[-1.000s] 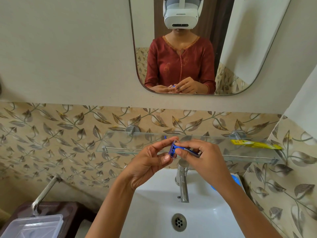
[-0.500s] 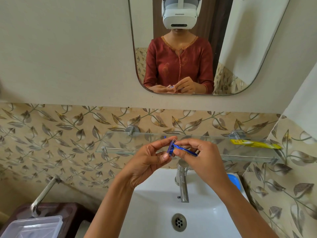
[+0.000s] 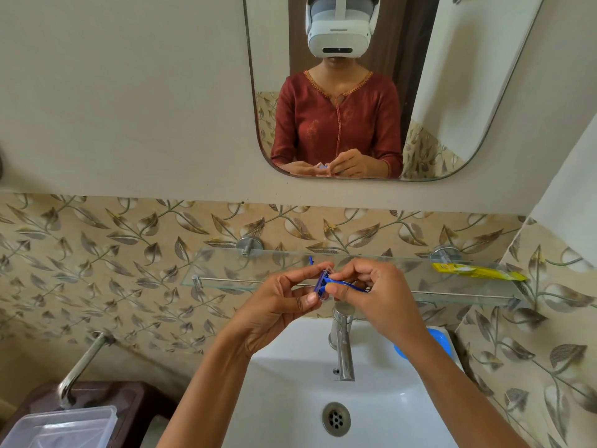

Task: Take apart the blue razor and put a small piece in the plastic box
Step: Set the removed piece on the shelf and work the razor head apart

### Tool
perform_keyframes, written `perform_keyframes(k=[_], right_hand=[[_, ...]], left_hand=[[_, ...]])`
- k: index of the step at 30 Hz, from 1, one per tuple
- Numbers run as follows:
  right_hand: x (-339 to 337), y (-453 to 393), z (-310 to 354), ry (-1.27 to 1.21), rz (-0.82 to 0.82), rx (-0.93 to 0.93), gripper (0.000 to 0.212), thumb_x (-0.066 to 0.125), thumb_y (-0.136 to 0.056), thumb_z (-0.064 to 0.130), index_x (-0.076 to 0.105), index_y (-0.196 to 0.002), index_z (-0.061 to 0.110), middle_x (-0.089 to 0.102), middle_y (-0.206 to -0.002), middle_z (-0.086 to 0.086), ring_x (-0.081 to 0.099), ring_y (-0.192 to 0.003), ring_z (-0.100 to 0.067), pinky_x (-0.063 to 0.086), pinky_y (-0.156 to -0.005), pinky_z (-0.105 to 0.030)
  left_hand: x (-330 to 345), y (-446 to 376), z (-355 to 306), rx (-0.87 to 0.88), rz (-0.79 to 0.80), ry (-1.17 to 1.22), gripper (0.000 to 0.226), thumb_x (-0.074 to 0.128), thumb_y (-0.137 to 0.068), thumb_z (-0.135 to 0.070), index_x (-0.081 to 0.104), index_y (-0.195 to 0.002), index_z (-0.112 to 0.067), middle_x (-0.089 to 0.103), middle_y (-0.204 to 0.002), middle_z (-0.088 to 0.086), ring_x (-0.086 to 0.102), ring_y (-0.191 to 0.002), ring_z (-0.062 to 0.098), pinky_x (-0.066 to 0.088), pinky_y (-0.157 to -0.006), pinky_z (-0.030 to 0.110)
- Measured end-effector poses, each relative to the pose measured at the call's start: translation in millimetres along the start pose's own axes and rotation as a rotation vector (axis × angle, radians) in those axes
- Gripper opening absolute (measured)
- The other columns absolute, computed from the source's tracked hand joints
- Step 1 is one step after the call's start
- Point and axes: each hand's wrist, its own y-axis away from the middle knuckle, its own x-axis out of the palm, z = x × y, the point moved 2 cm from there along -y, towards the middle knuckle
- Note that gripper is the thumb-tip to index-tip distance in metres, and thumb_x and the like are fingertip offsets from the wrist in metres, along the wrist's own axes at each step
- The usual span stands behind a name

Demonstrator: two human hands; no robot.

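Note:
Both hands hold the blue razor [image 3: 324,282] above the white sink [image 3: 290,376], just in front of the glass shelf. My left hand [image 3: 284,299] pinches the razor's head between thumb and forefinger. My right hand [image 3: 368,289] grips the thin blue handle, its thumb pressed against the head. The handle runs to the right and is mostly hidden under my right fingers. The clear plastic box [image 3: 61,426] stands at the lower left on a dark brown stool [image 3: 129,399], far from both hands.
A chrome tap [image 3: 341,344] rises from the sink below my hands. The glass shelf [image 3: 226,273] carries a yellow packet [image 3: 478,272] at its right end. A blue dish [image 3: 439,342] sits on the sink's right edge. A metal rail [image 3: 82,367] slants at left. The mirror [image 3: 420,92] reflects a person.
The hands have stayed over the sink and worked at the razor's head; my left fingers have shifted their pinch on it slightly. The view has tipped up a little.

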Motion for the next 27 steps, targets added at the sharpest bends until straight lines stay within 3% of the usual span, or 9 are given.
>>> perform_keyframes(k=[5, 8, 13, 18, 21, 27], right_hand=[[4.5, -2.2, -1.8, 0.058, -0.017, -0.023, 0.021, 0.074, -0.069, 0.019, 0.063, -0.065, 0.036, 0.071, -0.074, 0.000, 0.065, -0.070, -0.019, 0.055, -0.069, -0.045], [5.7, -2.0, -3.6, 0.087, -0.034, -0.041, 0.009, 0.074, -0.070, 0.022, 0.068, -0.072, 0.028, 0.071, -0.072, 0.001, 0.063, -0.068, -0.019, 0.055, -0.066, -0.044], [6.6, 2.0, -1.3, 0.167, -0.087, -0.088, 0.009, 0.072, -0.071, 0.024, 0.070, -0.080, 0.022, 0.066, -0.070, 0.008, 0.058, -0.063, -0.012, 0.050, -0.059, -0.033], [8.3, 6.0, -6.5, 0.243, -0.123, -0.154, 0.014, 0.070, -0.073, 0.030, 0.069, -0.083, 0.021, 0.073, -0.075, -0.001, 0.062, -0.064, -0.015, 0.054, -0.057, -0.035], [8.3, 6.3, -7.4, 0.261, -0.125, -0.206, 0.020, 0.063, -0.073, 0.038, 0.069, -0.085, 0.023, 0.074, -0.077, 0.002, 0.063, -0.065, -0.009, 0.051, -0.056, -0.026], [1.9, 0.8, -9.2, -0.031, -0.043, -0.111, 0.011, 0.072, -0.071, 0.019, 0.069, -0.080, 0.025, 0.066, -0.068, 0.014, 0.055, -0.061, -0.002, 0.041, -0.054, -0.009]], left_hand=[[-2.4, -0.3, 2.1, 0.000, -0.026, -0.010, 0.041, 0.057, -0.068, 0.006, 0.067, -0.102, -0.015, 0.074, -0.092, -0.002, 0.066, -0.078, 0.008, 0.052, -0.066, 0.014], [-2.2, -1.3, 1.8, 0.003, -0.023, -0.010, 0.042, 0.057, -0.068, 0.007, 0.066, -0.103, -0.014, 0.074, -0.091, -0.003, 0.066, -0.076, 0.008, 0.052, -0.066, 0.014], [-1.5, -2.6, 2.2, 0.016, -0.034, -0.016, 0.041, 0.057, -0.067, 0.007, 0.069, -0.099, -0.017, 0.074, -0.091, -0.003, 0.066, -0.076, 0.007, 0.052, -0.066, 0.014], [-0.3, -3.0, 2.6, 0.019, -0.029, -0.053, 0.041, 0.058, -0.068, 0.004, 0.067, -0.101, -0.018, 0.074, -0.086, -0.002, 0.065, -0.076, 0.008, 0.051, -0.069, 0.013], [-0.2, -3.0, 0.4, 0.024, -0.019, -0.066, 0.042, 0.058, -0.068, 0.004, 0.066, -0.102, -0.018, 0.074, -0.085, -0.002, 0.066, -0.075, 0.007, 0.052, -0.069, 0.013], [-1.2, -2.4, -6.3, 0.008, 0.020, -0.001, 0.041, 0.054, -0.070, 0.006, 0.068, -0.102, -0.015, 0.073, -0.096, -0.004, 0.066, -0.077, 0.006, 0.052, -0.067, 0.013]])
